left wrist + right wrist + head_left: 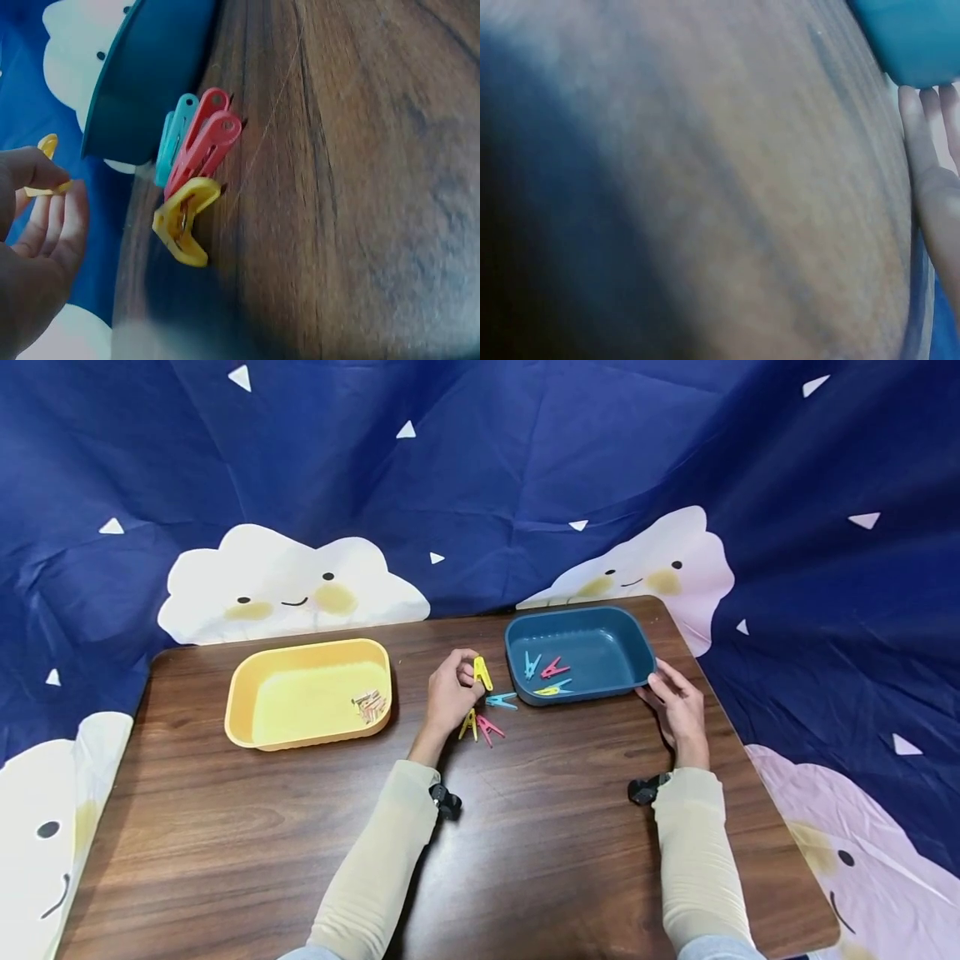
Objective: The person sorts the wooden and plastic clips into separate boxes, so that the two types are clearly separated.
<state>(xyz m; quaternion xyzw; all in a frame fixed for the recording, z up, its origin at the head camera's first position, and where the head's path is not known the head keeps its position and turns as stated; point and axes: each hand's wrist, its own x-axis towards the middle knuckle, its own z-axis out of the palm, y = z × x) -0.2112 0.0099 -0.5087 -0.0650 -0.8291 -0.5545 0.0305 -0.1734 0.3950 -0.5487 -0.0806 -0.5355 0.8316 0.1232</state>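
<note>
My left hand (448, 693) pinches a yellow clothespin (482, 674) upright between thumb and fingers, just left of the dark teal bin (592, 692). Below it on the table lie a blue clothespin (501, 701), a red clothespin (490, 729) and another yellow clothespin (468, 724); the left wrist view shows the red clothespin (201, 146) close up. My right hand (678, 710) touches the bin's front right corner. In the right wrist view its fingers (919, 135) look fairly straight, tips against the bin. Inside the bin are several clothespins, including a red clothespin (555, 667).
At the left stands a yellow bin (307, 745) with a small pile of wooden clothespins (370, 706) in its right corner. Both bins stand toward the back of the brown table (225, 843). A blue cloud-patterned cloth (480, 468) hangs behind it.
</note>
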